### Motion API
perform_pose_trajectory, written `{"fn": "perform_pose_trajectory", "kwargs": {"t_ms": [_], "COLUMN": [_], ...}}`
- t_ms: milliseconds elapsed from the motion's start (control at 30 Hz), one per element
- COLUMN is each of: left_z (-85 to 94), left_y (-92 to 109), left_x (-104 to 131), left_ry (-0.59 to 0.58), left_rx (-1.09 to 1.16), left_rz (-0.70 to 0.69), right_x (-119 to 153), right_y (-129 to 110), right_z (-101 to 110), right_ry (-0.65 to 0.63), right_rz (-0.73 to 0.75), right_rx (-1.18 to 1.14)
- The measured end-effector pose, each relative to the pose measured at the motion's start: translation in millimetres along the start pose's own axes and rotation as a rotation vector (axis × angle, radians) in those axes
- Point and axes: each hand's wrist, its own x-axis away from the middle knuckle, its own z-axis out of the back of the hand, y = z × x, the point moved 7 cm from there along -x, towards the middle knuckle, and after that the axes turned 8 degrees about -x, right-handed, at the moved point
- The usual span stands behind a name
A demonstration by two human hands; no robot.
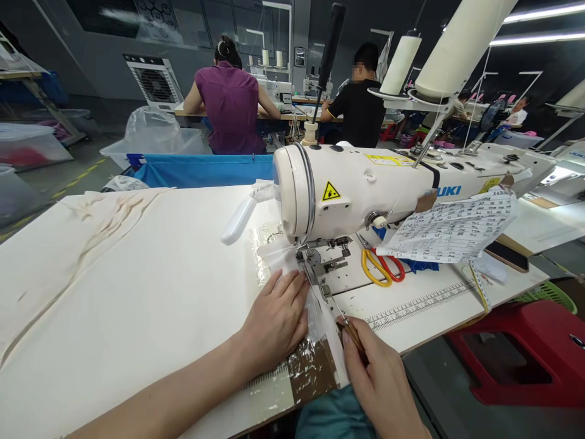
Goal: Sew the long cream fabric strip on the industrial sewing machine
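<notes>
My left hand (pixel 278 314) lies flat with its fingers stretched out on a piece of white fabric (pixel 278 253), just in front of the needle area of a white sewing machine (pixel 351 186). In my right hand (pixel 379 372) is an awl (pixel 354 337), gripped by its wooden handle. Its thin metal shaft points toward a metal guide (pixel 325 290) before the needle. A narrow white strip (pixel 337 350) runs from the table's front edge up to that guide, between my hands. My left fingers partly cover the fabric.
Yellow-and-red-handled scissors (pixel 381 268) lie right of the needle, near a written paper sheet (pixel 452 228) and a phone (pixel 507 255). Cream fabric (pixel 86 244) lies at the left. A red stool (pixel 525 353) stands right. Two people sit at machines ahead.
</notes>
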Motion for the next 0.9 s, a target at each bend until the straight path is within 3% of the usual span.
{"fn": "perform_pose_trajectory", "kwargs": {"t_ms": [733, 900], "left_z": [-3.0, -3.9], "left_y": [5.0, 4.9], "left_x": [2.9, 2.9], "left_ry": [-0.096, -0.104], "left_rx": [0.01, 0.015], "left_rz": [-0.003, -0.004], "right_x": [1.4, 3.2], "right_y": [1.3, 2.7], "right_z": [4.4, 8.1], "right_ry": [-0.04, 0.035], "right_rz": [-0.056, -0.128], "right_rx": [-0.058, -0.16]}}
